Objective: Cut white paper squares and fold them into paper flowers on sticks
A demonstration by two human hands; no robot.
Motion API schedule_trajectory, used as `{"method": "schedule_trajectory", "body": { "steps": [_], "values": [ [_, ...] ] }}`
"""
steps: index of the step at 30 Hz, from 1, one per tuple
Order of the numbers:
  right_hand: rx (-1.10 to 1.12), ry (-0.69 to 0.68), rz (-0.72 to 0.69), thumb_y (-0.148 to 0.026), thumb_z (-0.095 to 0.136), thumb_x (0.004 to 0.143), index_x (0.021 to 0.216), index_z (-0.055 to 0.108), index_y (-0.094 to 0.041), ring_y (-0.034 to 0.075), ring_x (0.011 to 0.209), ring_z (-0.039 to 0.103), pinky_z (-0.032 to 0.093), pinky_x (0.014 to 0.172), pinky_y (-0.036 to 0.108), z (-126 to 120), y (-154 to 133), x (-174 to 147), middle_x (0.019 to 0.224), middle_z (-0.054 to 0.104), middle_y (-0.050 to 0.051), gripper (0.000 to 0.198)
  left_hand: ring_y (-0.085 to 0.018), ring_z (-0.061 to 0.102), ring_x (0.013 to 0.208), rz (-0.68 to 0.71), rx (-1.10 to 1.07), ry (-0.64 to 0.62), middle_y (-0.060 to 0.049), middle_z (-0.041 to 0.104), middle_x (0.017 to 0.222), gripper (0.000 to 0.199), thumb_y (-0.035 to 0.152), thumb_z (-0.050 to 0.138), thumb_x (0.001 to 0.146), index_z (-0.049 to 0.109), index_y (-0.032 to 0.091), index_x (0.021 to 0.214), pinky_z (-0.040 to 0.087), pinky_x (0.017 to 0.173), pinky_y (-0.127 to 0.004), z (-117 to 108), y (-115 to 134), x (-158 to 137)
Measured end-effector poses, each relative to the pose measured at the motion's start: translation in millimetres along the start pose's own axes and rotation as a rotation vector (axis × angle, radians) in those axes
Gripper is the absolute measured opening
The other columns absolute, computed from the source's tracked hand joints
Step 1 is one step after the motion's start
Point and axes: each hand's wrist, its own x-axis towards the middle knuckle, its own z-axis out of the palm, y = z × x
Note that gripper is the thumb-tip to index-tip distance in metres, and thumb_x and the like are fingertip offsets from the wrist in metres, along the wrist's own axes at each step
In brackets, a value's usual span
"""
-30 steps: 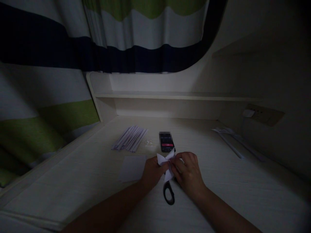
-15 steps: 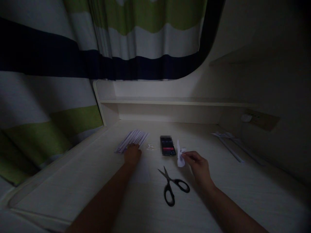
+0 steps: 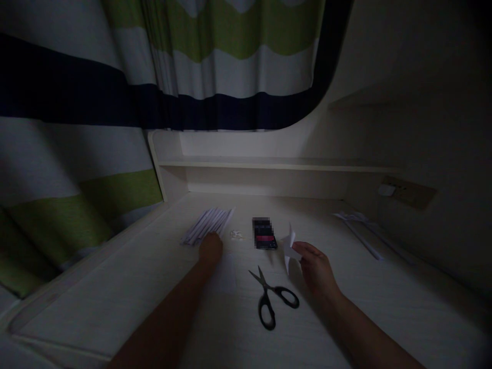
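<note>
My right hand (image 3: 317, 264) pinches a white paper piece (image 3: 289, 250) between thumb and fingertips, held just above the desk. The paper looks folded or cut, with points sticking up and down. My left hand (image 3: 211, 249) rests at the near end of a pile of thin white paper strips (image 3: 209, 224). Its fingers are curled downward, and what they may hold is hidden beneath them. Beside that hand a pale sheet (image 3: 226, 274) lies flat. Scissors (image 3: 267, 289) with black handles lie part-open between my forearms.
A phone (image 3: 264, 241) with a partly blurred screen lies mid-desk. Small white scraps (image 3: 236, 234) sit left of it. Long white strips (image 3: 363, 238) lie at the right, near a wall socket (image 3: 411, 192). A low shelf (image 3: 277, 164) runs along the back below a striped curtain (image 3: 238, 72).
The paper in my right hand has turned and its shape looks wider and more opened out. My left hand has drawn slightly back from the strips. The view has shifted a little.
</note>
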Motion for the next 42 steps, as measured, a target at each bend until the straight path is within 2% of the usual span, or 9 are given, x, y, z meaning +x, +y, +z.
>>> {"method": "schedule_trajectory", "body": {
  "steps": [5, 9, 12, 17, 21, 26, 32, 37, 42],
  "values": [
    [0.16, -0.043, 0.012, -0.018, 0.071, 0.051, 0.063, 0.065, -0.02, 0.013, 0.056, 0.057, 0.044, 0.055, 0.025, -0.6, -6.8, -2.4, 0.06, 0.064, -0.002, 0.014, -0.017, 0.055, 0.068, 0.032, -0.294, -0.04, -0.008, 0.058, 0.07, 0.023, 0.023, 0.037, 0.076, 0.056, 0.011, 0.081, 0.042, 0.063, -0.028, -6.9, 11.8, -1.1],
    [0.101, -0.126, 0.036, -0.019, 0.07, 0.052, 0.067, 0.066, -0.022, 0.015, 0.059, 0.057, 0.043, 0.057, 0.026, 3.6, -11.4, -9.8, 0.064, 0.064, -0.001, 0.016, -0.014, 0.054, 0.064, 0.089, -0.565, -0.093, -0.002, 0.056, 0.066, 0.031, 0.037, 0.036, 0.078, 0.056, 0.013, 0.079, 0.043, 0.058, -0.024, -8.6, 29.6, -17.9],
    [-0.016, -0.208, -0.15, -0.02, 0.069, 0.054, 0.064, 0.066, -0.023, 0.015, 0.065, 0.055, 0.042, 0.061, 0.027, 8.2, -12.4, -14.9, 0.067, 0.062, -0.001, 0.011, -0.016, 0.054, 0.073, 0.056, -1.168, -0.218, -0.005, 0.058, 0.073, 0.025, 0.037, 0.052, 0.069, 0.058, 0.012, 0.073, 0.043, 0.066, -0.027, -8.2, 43.9, -33.7],
    [-0.334, -0.286, -0.45, -0.019, 0.065, 0.063, 0.063, 0.066, -0.024, 0.015, 0.068, 0.052, 0.04, 0.06, 0.027, 11.0, -13.9, -20.1, 0.068, 0.057, 0.0, 0.005, -0.015, 0.056, 0.074, -0.032, -1.47, -0.466, -0.004, 0.06, 0.074, 0.018, 0.02, 0.064, 0.059, 0.06, 0.012, 0.075, 0.039, 0.074, -0.029, -10.0, 58.8, -51.2],
    [-0.476, -0.334, -0.571, -0.018, 0.062, 0.068, 0.069, 0.065, -0.024, 0.016, 0.069, 0.053, 0.041, 0.061, 0.029, 9.2, -14.6, -21.9, 0.07, 0.057, 0.001, 0.007, -0.01, 0.054, 0.059, -0.076, -1.525, -0.503, -0.002, 0.058, 0.076, 0.028, 0.011, 0.06, 0.057, 0.055, 0.014, 0.084, 0.04, 0.057, -0.024, -13.6, 62.8, -55.2],
    [-0.511, -0.364, -0.628, -0.014, 0.06, 0.07, 0.073, 0.065, -0.024, 0.016, 0.071, 0.054, 0.041, 0.064, 0.03, 7.8, -12.6, -22.7, 0.073, 0.058, 0.001, 0.012, -0.004, 0.041, 0.041, -0.128, -1.477, -0.436, 0.002, 0.051, 0.064, 0.02, 0.027, 0.055, 0.067, 0.051, 0.014, 0.082, 0.027, 0.038, -0.018, -21.5, 67.8, -57.2],
    [-0.428, -0.26, -0.486, -0.018, 0.063, 0.067, 0.067, 0.064, -0.023, 0.015, 0.067, 0.054, 0.04, 0.062, 0.028, 7.0, -10.8, -21.1, 0.069, 0.058, 0.0, 0.005, -0.003, 0.03, 0.031, -0.028, -1.334, -0.402, 0.007, 0.039, 0.043, 0.028, 0.042, 0.044, 0.075, 0.052, 0.015, 0.073, 0.02, 0.034, -0.019, -29.7, 70.8, -61.7],
    [-0.24, -0.107, -0.338, -0.02, 0.07, 0.058, 0.064, 0.066, -0.023, 0.014, 0.064, 0.054, 0.041, 0.059, 0.026, 4.3, -9.0, -14.5, 0.066, 0.061, -0.001, 0.008, -0.006, 0.045, 0.042, 0.003, -1.489, -0.495, 0.001, 0.054, 0.06, 0.029, 0.029, 0.054, 0.07, 0.053, 0.012, 0.093, 0.031, 0.041, -0.02, -30.2, 71.3, -62.3],
    [-0.087, -0.047, -0.198, -0.022, 0.074, 0.049, 0.061, 0.067, -0.022, 0.012, 0.06, 0.053, 0.041, 0.059, 0.025, 6.3, -12.4, -13.5, 0.061, 0.062, -0.002, 0.014, -0.002, 0.035, 0.033, -0.05, -1.562, -0.506, 0.002, 0.052, 0.064, 0.033, 0.027, 0.053, 0.069, 0.048, 0.015, 0.1, 0.018, 0.032, -0.018, -35.6, 71.9, -62.9]
  ]
}}
